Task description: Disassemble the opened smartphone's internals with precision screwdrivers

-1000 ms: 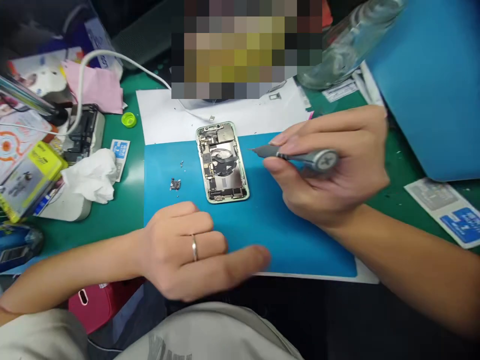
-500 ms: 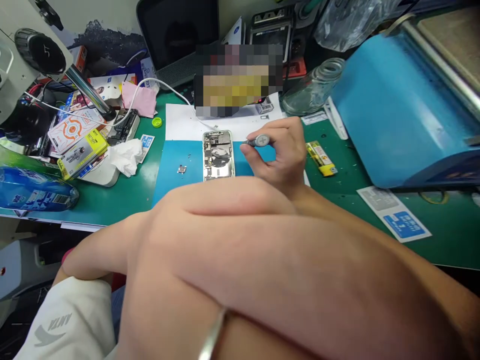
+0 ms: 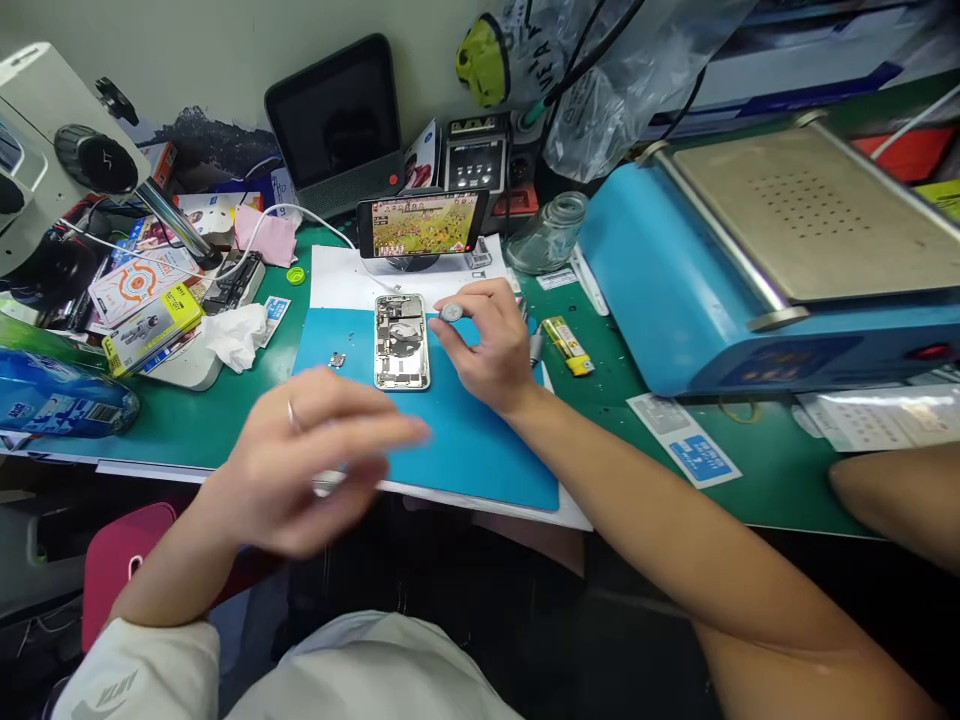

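Note:
My right hand (image 3: pixel 487 340) is closed around a small screwdriver (image 3: pixel 451 313), its round grey end cap turned up towards me. It is just right of an opened phone (image 3: pixel 401 345), whose bare inner parts show on the blue mat (image 3: pixel 465 440). My left hand (image 3: pixel 315 455), with a ring on one finger, is raised over the mat's near left edge. Motion blurs it, but its fingers look stretched out and nothing shows in them. Left of the phone lies a small loose metal part (image 3: pixel 337 360) with tiny pieces near it.
A propped-up phone (image 3: pixel 420 225) displays a game behind the mat. A glass jar (image 3: pixel 551 235) and a blue heating plate (image 3: pixel 675 300) stand right. A microscope (image 3: pixel 97 160), boxes (image 3: pixel 154 330), tissue (image 3: pixel 236 335) and a blue packet (image 3: pixel 67 390) crowd the left. Someone's bare limb (image 3: pixel 900 490) shows far right.
My left hand has dropped from close before the camera to low over the mat's near left edge, uncovering the view. My right hand still holds the screwdriver beside the phone. The view has shifted right.

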The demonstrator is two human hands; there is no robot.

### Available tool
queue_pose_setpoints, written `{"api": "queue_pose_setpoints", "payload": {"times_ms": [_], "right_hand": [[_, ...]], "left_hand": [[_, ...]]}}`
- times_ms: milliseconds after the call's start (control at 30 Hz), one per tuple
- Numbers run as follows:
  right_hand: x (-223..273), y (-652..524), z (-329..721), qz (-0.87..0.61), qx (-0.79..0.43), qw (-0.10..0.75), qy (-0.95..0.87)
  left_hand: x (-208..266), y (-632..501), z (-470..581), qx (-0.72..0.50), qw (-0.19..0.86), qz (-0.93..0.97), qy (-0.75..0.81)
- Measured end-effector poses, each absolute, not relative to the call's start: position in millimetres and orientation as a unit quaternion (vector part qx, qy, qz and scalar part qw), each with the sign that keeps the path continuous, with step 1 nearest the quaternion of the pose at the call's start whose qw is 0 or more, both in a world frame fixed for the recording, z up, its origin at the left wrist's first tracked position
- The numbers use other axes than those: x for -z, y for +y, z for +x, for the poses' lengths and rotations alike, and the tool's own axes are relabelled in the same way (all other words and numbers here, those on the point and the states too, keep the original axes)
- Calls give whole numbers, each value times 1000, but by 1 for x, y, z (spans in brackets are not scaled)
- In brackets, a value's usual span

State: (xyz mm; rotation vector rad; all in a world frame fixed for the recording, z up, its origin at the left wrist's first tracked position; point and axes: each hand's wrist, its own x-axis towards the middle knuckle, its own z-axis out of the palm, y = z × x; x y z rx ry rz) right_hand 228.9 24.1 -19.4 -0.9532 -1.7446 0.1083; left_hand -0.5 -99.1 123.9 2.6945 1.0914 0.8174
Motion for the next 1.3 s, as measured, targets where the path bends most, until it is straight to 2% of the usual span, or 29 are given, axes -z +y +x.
{"api": "queue_pose_setpoints", "payload": {"times_ms": [67,133,200,333,433,567,767,933,1067,1133,1300], "right_hand": [[19,25,228,-393,-52,550,-735],[19,25,228,-390,-68,542,-741],[20,25,227,-386,-84,526,-753],[20,26,230,-369,-72,489,-787],[21,32,240,-364,-23,425,-829],[23,45,261,-384,11,357,-852],[31,51,268,-378,-4,328,-866],[37,50,263,-378,-44,308,-872],[34,49,260,-376,-53,298,-876],[29,44,255,-371,-55,319,-870],[16,23,233,-294,-37,437,-849]], "left_hand": [[-96,-74,-14,-281,96,824,482],[-71,-53,-27,-212,80,754,617],[-54,-39,-34,-133,83,716,680],[-45,-32,-29,-45,71,697,712],[-47,-32,-21,-6,61,693,718],[-47,-26,-16,7,63,697,714],[-47,-14,-16,14,73,694,716],[-51,-7,-27,-24,110,701,704],[-53,-6,-33,-113,181,699,682],[-52,-9,-28,-179,227,693,660],[-48,-19,-3,-323,323,655,602]]}}
